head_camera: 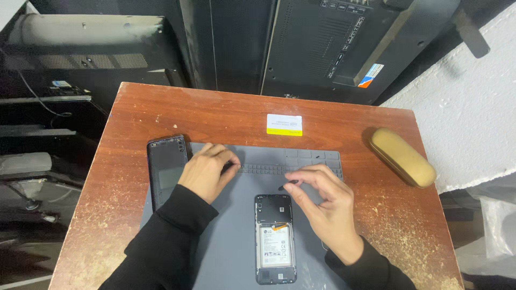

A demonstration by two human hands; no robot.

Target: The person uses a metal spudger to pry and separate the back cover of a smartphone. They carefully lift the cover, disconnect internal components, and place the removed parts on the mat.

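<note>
Opened phone (275,239) lies face down on the grey work mat (226,252), back removed, battery and inner frame exposed; its back cover (166,169) sits at the mat's left edge. Right hand (322,201) hovers just above the phone's top end, thumb and forefinger pinched together on something small and dark, likely a screw, too small to confirm. Left hand (207,172) rests curled at the mat's row of small compartments (290,167), fingers bent, nothing visibly held. Judgement: keep the pinch firm and low over the mat, set the small part into one compartment so it cannot roll onto the wooden table (215,115). Glasses case (402,157) and white-yellow card (284,124) lie well apart.
</note>
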